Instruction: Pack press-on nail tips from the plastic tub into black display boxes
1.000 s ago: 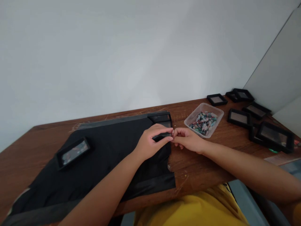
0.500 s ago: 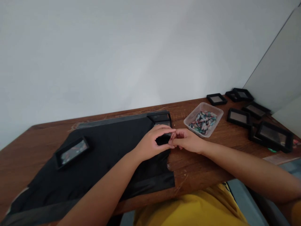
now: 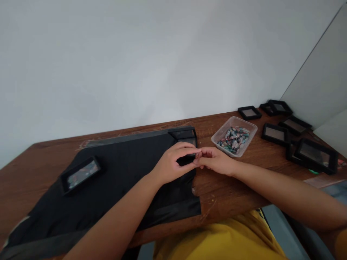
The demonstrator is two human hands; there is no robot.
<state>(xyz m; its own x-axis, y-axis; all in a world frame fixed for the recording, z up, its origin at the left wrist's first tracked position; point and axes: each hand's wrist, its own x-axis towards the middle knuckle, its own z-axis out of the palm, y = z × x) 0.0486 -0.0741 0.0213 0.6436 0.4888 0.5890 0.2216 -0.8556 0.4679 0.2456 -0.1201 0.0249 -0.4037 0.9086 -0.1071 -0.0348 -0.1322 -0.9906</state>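
My left hand [image 3: 173, 162] and my right hand [image 3: 215, 160] meet at their fingertips over the right edge of a black cloth [image 3: 116, 180]. Both pinch something small between them, too hidden to name. Just behind my left hand lies a black frame [image 3: 184, 134], partly covered by the fingers. A clear plastic tub [image 3: 251, 139] holding several small wrapped pieces [image 3: 234, 139] in pink, teal and white stands to the right of my right hand. On the cloth's left part rests another black frame [image 3: 80, 176] with pale, colourful pieces inside.
Several black frames lie at the right, among them one [image 3: 275, 133] beyond the tub and a larger one [image 3: 316, 155] stacked on another. A wall [image 3: 135, 65] rises behind the wooden table [image 3: 225, 195]. Clear scraps lie near the cloth's right edge.
The view has shifted slightly. My hands stay together at the fingertips, with only a small change in the fingers.
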